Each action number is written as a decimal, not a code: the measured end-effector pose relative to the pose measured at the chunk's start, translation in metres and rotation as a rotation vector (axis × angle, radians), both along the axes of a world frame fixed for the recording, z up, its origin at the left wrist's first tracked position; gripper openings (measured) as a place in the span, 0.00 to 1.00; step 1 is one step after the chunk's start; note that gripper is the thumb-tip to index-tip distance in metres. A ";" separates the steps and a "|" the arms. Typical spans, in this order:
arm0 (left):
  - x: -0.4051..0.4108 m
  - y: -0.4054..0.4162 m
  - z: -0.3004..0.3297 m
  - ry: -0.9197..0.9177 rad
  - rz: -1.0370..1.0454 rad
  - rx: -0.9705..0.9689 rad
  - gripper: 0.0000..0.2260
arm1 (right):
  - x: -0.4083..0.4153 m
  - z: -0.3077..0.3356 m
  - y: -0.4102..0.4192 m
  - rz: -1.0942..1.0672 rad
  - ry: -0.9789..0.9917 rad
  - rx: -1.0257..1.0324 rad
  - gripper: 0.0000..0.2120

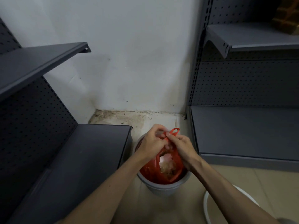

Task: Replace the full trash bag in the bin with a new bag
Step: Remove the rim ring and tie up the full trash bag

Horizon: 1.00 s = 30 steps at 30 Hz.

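We see the left hand [152, 139] and the right hand [181, 147] meeting above the bin, each grip clamped on the red trash bag [161, 171]. The left-hand fingers curl round the bag's gathered top at its 10 o'clock side; the right-hand thumb and fingers pinch a red handle loop [174, 132] that stands up at the bag's 12 o'clock edge. The two grips lie just beside each other, with red plastic bunched between them.

We find the bag seated in the grey round bin [163, 188], its mouth partly open and pale waste visible inside. The bin stands on the tiled floor [229, 177] between two dark grey shelf units.

At 9 o'clock from the bin we note the base of the left shelf unit [90, 152], just beside the bin wall, with a perforated back panel and an upper shelf above it. At 3 o'clock lies the right shelf unit [242, 130], near the bin but apart from it. At 12 o'clock we see a white wall [137, 54], with stained floor along its foot. At 5 o'clock a white rounded rim [206, 206] shows, partly hidden by the right forearm; we cannot tell what it belongs to.
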<state>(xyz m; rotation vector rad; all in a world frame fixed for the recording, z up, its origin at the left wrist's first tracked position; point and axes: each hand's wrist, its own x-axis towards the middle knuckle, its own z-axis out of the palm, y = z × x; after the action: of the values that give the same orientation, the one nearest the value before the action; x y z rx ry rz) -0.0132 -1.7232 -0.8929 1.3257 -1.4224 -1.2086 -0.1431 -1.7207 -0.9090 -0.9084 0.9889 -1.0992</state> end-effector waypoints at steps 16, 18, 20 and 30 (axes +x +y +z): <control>0.031 -0.007 -0.034 -0.259 0.016 0.073 0.04 | -0.018 -0.017 0.002 0.245 0.631 -0.311 0.09; 0.032 -0.006 -0.033 -0.265 0.045 0.070 0.04 | -0.018 -0.020 0.002 0.278 0.826 -0.425 0.09; 0.033 -0.003 -0.033 -0.274 0.064 0.077 0.03 | -0.017 -0.022 0.002 0.280 1.022 -0.528 0.09; 0.028 0.004 -0.034 -0.309 0.103 0.134 0.07 | -0.011 -0.043 0.003 0.131 1.355 -0.674 0.11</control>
<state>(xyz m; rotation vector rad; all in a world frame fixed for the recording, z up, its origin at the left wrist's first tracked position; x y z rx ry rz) 0.0152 -1.7190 -0.9270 1.7159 -1.4830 -1.0798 -0.1538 -1.7174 -0.9516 -2.3818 1.5918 -0.5873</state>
